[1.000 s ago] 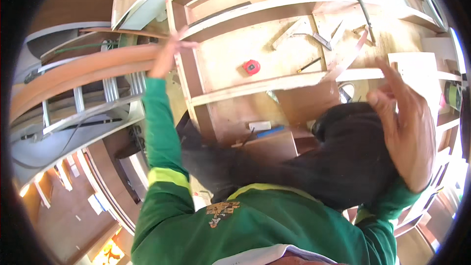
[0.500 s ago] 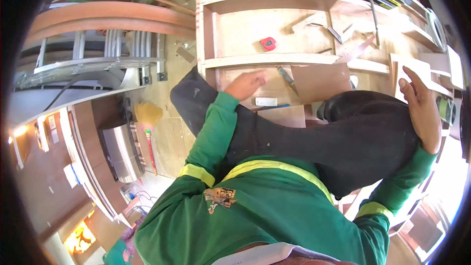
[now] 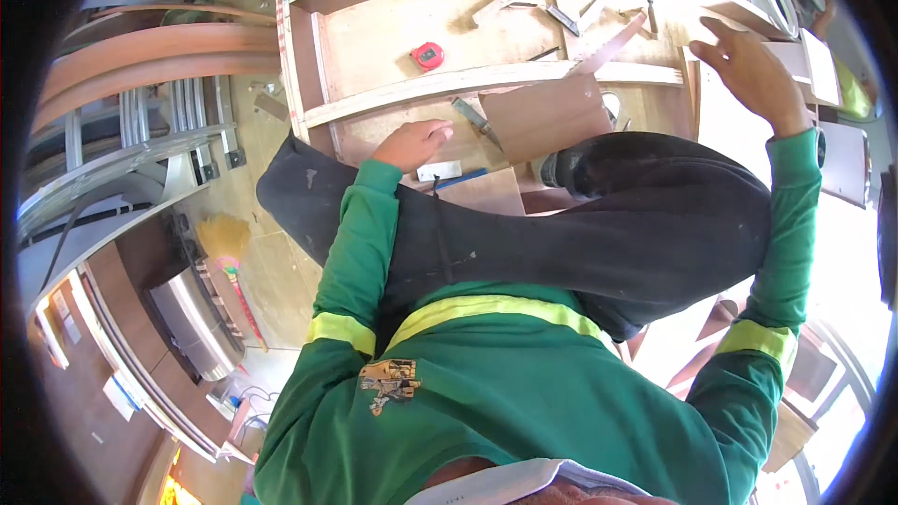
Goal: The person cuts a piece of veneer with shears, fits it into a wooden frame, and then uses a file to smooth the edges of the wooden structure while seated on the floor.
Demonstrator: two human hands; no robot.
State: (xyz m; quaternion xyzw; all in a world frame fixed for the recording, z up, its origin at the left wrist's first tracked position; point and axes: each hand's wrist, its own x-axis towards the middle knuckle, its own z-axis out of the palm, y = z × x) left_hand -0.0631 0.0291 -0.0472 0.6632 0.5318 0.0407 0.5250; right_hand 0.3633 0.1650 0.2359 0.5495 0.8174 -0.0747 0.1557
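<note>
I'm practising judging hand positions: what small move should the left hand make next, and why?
Perhaps reach the left hand forward over the long pale wooden rail to the rounded red tape measure: the left hand seems empty, and the tape measure lies ahead of it with nothing resting on top.

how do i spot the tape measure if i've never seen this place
Find the wooden frame beyond the legs. In its bay past the left hand lies the tape measure, small and rounded, its bright red unlike the pale pieces to its right.
</note>
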